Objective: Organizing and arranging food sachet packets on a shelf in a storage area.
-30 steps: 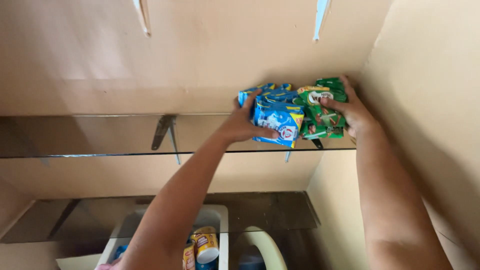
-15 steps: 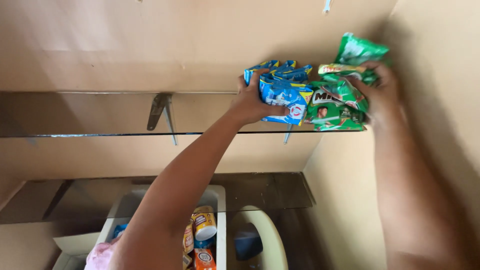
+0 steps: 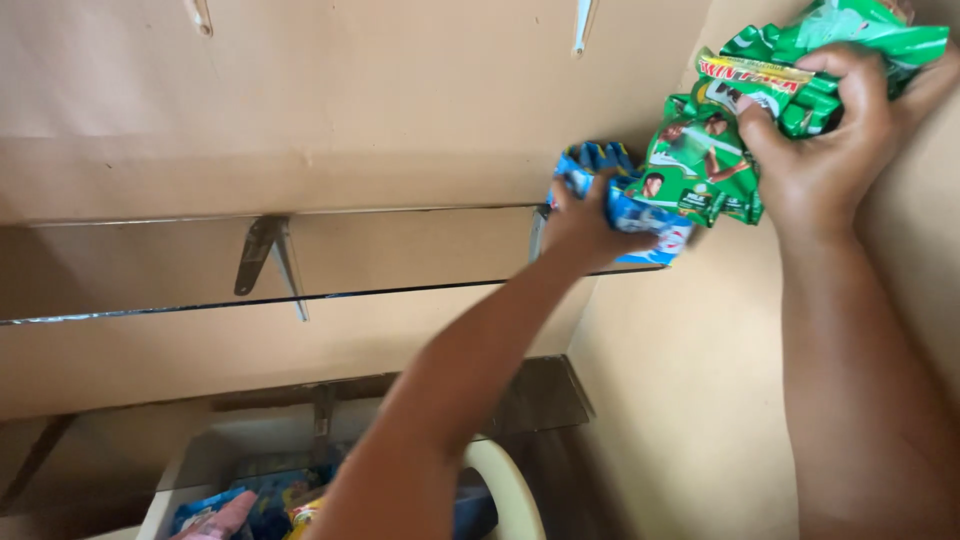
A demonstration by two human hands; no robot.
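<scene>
up high — both hands (image 3: 820,160) on green sachets (image 3: 720,150), blue sachets (image 3: 630,200)

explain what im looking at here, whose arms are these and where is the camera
The camera sits on a person's head and looks along their own two bare arms, so there is no machine here. The left hand presses on blue sachet packets at the end of a glass wall shelf. The right hand grips a bunch of green sachet packets, lifted beside the tan wall. Lower down is a white bin with more colourful packets inside.
</scene>
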